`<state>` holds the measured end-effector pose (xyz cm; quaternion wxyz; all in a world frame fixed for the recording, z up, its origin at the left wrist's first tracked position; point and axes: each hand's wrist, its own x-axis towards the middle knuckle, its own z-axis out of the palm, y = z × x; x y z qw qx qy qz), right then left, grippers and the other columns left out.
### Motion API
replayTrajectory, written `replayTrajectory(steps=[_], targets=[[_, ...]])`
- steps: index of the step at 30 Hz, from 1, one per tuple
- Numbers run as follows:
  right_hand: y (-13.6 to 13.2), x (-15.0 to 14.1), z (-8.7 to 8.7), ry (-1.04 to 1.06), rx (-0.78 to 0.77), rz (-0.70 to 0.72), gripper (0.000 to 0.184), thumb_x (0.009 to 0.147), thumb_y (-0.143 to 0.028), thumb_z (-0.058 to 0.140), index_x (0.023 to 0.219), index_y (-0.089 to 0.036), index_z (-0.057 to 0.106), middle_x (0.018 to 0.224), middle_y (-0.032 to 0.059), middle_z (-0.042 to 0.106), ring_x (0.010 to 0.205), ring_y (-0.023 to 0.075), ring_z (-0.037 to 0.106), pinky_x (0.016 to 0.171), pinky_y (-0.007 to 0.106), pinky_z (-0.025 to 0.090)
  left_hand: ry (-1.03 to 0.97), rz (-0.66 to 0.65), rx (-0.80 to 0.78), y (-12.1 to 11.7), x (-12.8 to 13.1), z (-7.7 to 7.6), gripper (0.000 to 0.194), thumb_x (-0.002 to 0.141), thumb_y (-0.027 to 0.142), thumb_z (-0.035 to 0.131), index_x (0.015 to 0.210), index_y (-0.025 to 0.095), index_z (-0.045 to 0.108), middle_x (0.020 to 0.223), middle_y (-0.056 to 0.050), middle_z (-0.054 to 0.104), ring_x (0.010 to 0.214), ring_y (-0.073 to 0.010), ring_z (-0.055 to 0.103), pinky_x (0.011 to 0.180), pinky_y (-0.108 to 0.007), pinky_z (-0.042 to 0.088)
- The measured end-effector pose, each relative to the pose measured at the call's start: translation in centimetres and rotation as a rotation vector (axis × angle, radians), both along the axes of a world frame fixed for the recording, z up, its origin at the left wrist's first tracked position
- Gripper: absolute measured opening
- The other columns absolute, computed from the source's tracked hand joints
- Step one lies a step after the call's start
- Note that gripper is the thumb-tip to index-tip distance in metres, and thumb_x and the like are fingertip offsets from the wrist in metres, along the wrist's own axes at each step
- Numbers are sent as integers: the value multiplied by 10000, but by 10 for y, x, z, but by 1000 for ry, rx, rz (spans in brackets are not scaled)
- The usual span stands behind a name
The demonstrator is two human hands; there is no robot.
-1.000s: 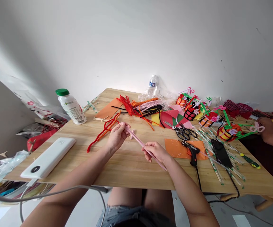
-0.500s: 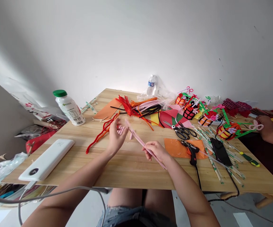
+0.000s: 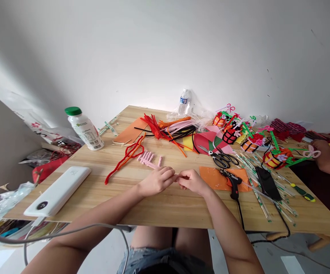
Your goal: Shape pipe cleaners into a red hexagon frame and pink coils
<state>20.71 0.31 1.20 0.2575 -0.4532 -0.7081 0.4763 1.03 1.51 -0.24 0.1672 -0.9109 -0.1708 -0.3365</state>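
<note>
My left hand (image 3: 157,181) is closed round pale pink pipe cleaners (image 3: 151,164), whose ends stick out past its knuckles toward the far left. Close beside it, fingertips nearly touching, my right hand (image 3: 192,180) pinches the same strands; most of their length is hidden by the fingers. Just beyond the left hand lie several short pink coiled pieces (image 3: 146,157), with one more coiled piece (image 3: 160,161) a little apart. Red and orange pipe cleaners (image 3: 125,160) lie twisted together left of these coils.
A glue gun (image 3: 233,184) rests on orange felt at right, near black scissors (image 3: 223,159), a phone (image 3: 267,182) and a screwdriver (image 3: 303,192). Small decorated baskets (image 3: 250,142) stand behind. A power bank (image 3: 58,191) and bottle (image 3: 85,129) are at left. Another person's arm (image 3: 329,158) shows far right.
My left hand has come down and right from the strands' far end to meet my right hand, closing on them. The pink coils it partly covered now show.
</note>
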Motion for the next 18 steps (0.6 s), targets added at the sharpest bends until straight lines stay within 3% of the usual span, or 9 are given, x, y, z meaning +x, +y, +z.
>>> replayTrajectory(steps=[3,5,7,9,11,13,15,16,18], targets=[[0,0,1,-168,469,57,254,839,-235,516,620,-144,605,578,2,552,553,103,489,528,221,376,-25,-12,-202,-5,3,3,207,890,109,387,857,121,591,806,-89,588,760,-167,550,654,-299,452],[-1,-1,2,-326,882,98,266,860,-185,493,620,-148,603,610,22,562,608,120,490,569,246,376,-115,-5,-471,-9,4,8,199,872,139,406,792,129,588,758,-73,571,706,-150,531,634,-281,432],[-5,-4,5,-465,1214,110,236,877,-143,481,688,-148,623,608,30,559,632,137,487,567,268,368,-263,5,-870,-10,1,12,158,833,189,466,723,135,565,691,-47,551,631,-127,504,581,-254,407],[-11,-7,8,-530,1442,112,166,883,-122,496,807,-137,642,654,42,587,682,156,510,561,282,375,-394,-46,-1390,-9,-5,16,156,768,241,532,647,144,512,555,-2,494,500,-102,446,477,-228,349],[-17,-10,11,-517,1590,132,129,881,-118,520,926,-131,640,768,62,634,780,176,539,589,294,409,-447,-199,-1881,-7,-11,19,162,688,270,577,623,151,488,468,27,443,401,-90,389,403,-218,282],[-21,-13,12,-477,1663,148,159,875,-119,538,1005,-136,626,893,76,654,878,190,544,659,313,450,-414,-363,-2179,-4,-14,20,183,623,279,627,638,143,505,448,34,438,357,-83,363,380,-216,250],[-21,-14,11,-424,1660,81,197,862,-111,557,1045,-149,618,929,78,654,893,196,543,734,341,469,-448,-437,-2212,-3,-14,19,218,625,301,656,658,137,517,452,33,448,368,-81,372,400,-218,266],[-20,-15,10,-392,1624,8,216,853,-104,567,1055,-159,617,915,78,652,876,199,545,755,357,470,-505,-418,-2131,-3,-12,19,232,650,319,661,669,137,519,466,30,458,394,-82,390,423,-218,287],[-17,-16,7,-286,1471,-147,226,844,-104,574,1052,-180,618,868,75,632,825,195,553,742,363,478,-614,-297,-1806,-3,-9,18,241,720,344,647,696,139,524,536,15,494,481,-90,438,485,-221,332]])
